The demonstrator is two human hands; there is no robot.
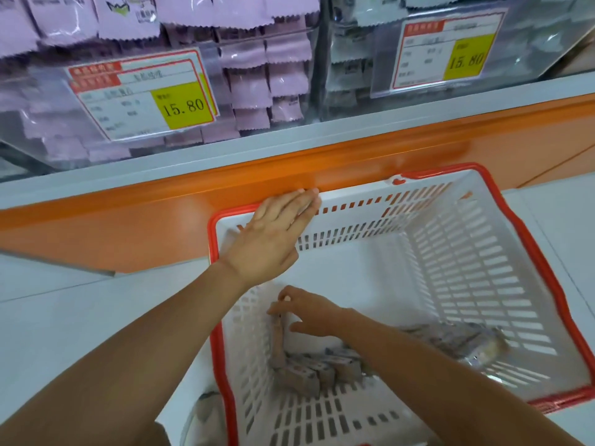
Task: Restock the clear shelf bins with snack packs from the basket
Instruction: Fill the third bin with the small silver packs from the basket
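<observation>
We see the right hand (309, 313) reaching down inside the basket (467, 272), its fingers curled and pinching the top of one snack pack (277, 333) that stands upright against the basket's left wall. The left hand (277, 233) lies flat with its fingers straight and together, holding nothing. Its palm rests over the basket's far red rim and its fingertips touch the orange ledge (418, 146) of the shelf. Just below the right hand, a loose pile of grey packs (322, 371) lies on the basket floor near the left corner, and a second blurred bundle (457, 342) lies beyond the right forearm toward the right wall. The basket itself is white slotted plastic with a red rim, pressed up against the shelf front. Above the ledge we see two clear bins side by side: the left bin (251, 85) is stacked with purple packs, and the right bin (351, 59) holds pale grey ones. Each carries a price tag (183, 106) with a yellow patch reading 15.80.
</observation>
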